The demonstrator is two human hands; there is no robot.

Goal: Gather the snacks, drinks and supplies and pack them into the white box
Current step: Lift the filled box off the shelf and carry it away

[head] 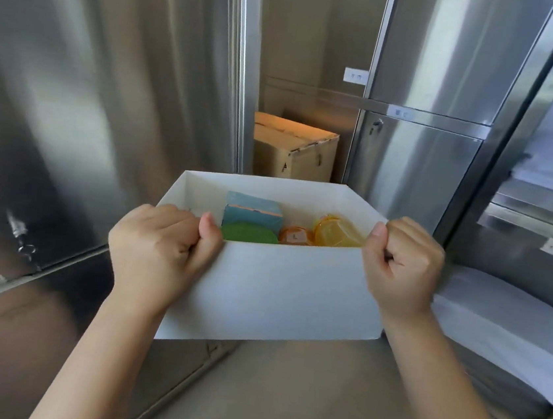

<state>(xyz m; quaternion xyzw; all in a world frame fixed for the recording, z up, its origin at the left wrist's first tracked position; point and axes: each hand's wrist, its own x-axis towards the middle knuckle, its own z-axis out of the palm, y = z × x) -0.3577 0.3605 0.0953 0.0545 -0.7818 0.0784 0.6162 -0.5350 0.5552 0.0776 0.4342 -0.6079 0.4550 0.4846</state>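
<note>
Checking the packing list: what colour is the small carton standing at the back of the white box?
Light blue carton, with an orange strip near its top, seen in the head view.

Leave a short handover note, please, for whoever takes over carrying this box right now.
Left hand: grip curled over the near rim of the white open cardboard box, at its left corner.
Right hand: same grip at the right corner.
The box is held up between them, facing the steel cabinet doors.
Inside: a teal rectangular carton, a green round lid, a small orange pack and a yellow translucent cup.
Done: these four are packed.
Left: no other supplies are in view, so probably find the rest and add them.
</note>
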